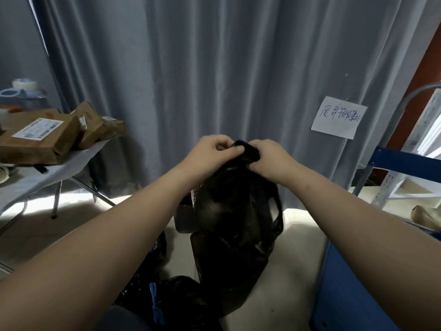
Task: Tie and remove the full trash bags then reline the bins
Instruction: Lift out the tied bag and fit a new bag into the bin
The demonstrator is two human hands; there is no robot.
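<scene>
The person holds both hands close together at the gathered neck of a black trash bag (233, 211). The left hand (212, 151) has its fingers curled and pinches the twisted plastic at the top. The right hand (269, 158) grips the same neck from the other side, with a dark fold of plastic between the two hands. The bag hangs down from the hands, full and wrinkled, and its lower part reaches the pale floor (298, 235).

Behind the bag hangs a grey curtain (191, 68). To the right of the bag, a paper note (338, 117) with handwriting is fixed on the curtain, and further right stands a metal shelf rack (405, 163) with a blue beam. To the left of the bag is a worktop (35, 177) that carries cardboard parcels (40, 139). Below the bag, nearer to the person, lies a second black bag (181, 297) with a blue strip (155, 304) on it.
</scene>
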